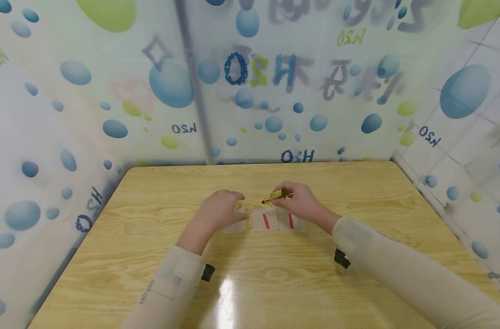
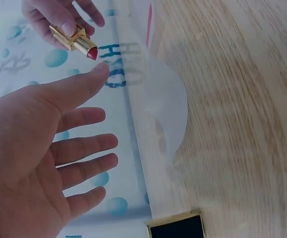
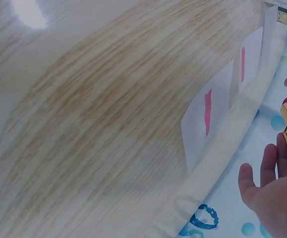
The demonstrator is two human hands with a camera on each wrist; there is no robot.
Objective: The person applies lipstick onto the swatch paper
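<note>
A gold lipstick (image 1: 273,196) with its red tip bared is pinched in my right hand (image 1: 301,202), above the row of papers. The tip points left, towards my other hand. That left hand (image 1: 218,211) hovers over a white paper (image 1: 235,227) with its fingers spread and nothing in them, partly covering the sheet. Beside it lie a middle paper (image 1: 258,225) and a right paper (image 1: 298,226), each bearing one red stroke. In the left wrist view, the lipstick (image 2: 79,43) is in the right hand, near the left thumb.
A black and gold rectangular piece (image 2: 177,228) stands on the table beyond the left hand; the right wrist view catches its gold side (image 3: 286,16). The wooden table (image 1: 274,274) meets a patterned curtain (image 1: 250,123) at the back, with similar walls on both sides.
</note>
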